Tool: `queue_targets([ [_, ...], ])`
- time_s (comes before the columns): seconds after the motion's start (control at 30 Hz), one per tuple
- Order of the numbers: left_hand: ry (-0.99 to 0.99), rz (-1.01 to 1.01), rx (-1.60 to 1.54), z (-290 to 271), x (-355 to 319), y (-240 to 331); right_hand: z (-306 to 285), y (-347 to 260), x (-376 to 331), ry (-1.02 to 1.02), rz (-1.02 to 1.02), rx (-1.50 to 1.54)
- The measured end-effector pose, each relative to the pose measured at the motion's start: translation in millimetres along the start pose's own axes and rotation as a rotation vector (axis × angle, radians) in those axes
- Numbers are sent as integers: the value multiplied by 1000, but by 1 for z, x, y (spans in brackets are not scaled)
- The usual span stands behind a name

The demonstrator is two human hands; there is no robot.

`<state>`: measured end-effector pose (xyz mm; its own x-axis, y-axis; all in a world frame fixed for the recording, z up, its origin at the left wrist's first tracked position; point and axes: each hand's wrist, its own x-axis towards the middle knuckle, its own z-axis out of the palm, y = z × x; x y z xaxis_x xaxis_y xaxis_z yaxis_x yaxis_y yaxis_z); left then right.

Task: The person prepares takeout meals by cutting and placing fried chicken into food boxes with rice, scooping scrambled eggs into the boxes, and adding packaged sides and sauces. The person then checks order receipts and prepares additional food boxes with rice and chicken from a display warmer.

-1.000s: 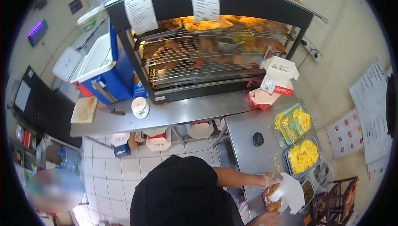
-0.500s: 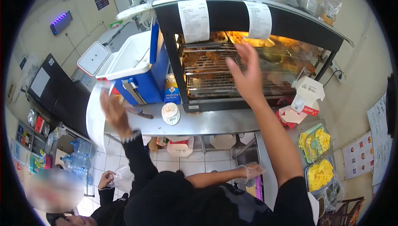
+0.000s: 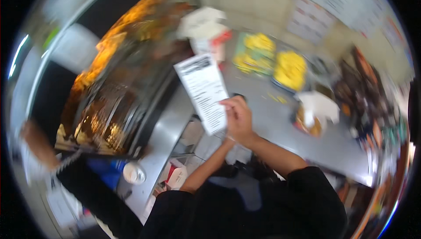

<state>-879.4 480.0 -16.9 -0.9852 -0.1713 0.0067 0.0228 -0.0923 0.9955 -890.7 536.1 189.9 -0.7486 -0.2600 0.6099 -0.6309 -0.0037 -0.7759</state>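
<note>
The person holds a long white paper slip printed with dark text (image 3: 204, 91) up in front of the chest, above the grey steel table (image 3: 285, 120). The 2 hands meet at the slip's lower right edge. The right hand (image 3: 239, 120) closes its grip on that edge, fingers curled and pressed against the paper, so the slip rises up and to the left from the grip, tilted, with most of its length free above the fingers. The left hand (image 3: 227, 140) sits just under the right one, close to the slip's bottom corner; motion blur hides whether its grip is pinching the paper or only resting beside it.

Behind the slip, to the left, stands a glass-fronted warming cabinet lit orange (image 3: 118, 85). Beyond the slip on the table lie 2 trays of yellow food (image 3: 289, 68) and a white and red carton (image 3: 206, 31). A white round cup lid (image 3: 133, 173) sits lower left on the table's ledge.
</note>
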Motion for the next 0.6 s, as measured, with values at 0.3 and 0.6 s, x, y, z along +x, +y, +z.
queue_targets([
  [0.3, -318, -132, 520, 203, 69, -42, -358, 105, -234, 990, 454, -764],
  [0.6, -307, -207, 1044, 312, 105, -28, -452, 132, -288, 483, 993, -1041],
])
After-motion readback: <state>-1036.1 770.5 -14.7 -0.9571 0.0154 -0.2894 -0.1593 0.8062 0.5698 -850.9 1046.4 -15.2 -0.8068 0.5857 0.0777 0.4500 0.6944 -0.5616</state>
